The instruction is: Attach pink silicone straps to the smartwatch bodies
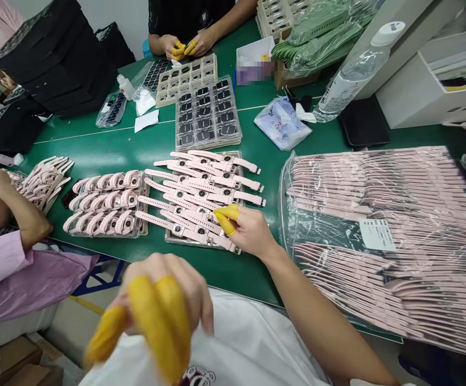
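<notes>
My right hand [245,225] has yellow finger cots on its thumb and forefinger, which pinch a smartwatch with a pink strap [216,213]. That watch lies among several others with straps laid out flat, case backs up, on a tray [168,239]. Close to the camera, my left hand [160,305] is raised over my lap, smeared by motion. It wears yellow cots too; its thumb stands apart from the fingers, and I see nothing held in it.
Left of the tray, a clear tray [142,228] bears watches with looped straps. Bagged pink straps [337,182] cover the right side. Behind are a tray of dark watch faces [238,134], a wipes pack [281,124] and a water bottle [349,80]. Co-workers' hands [184,47] are across and left.
</notes>
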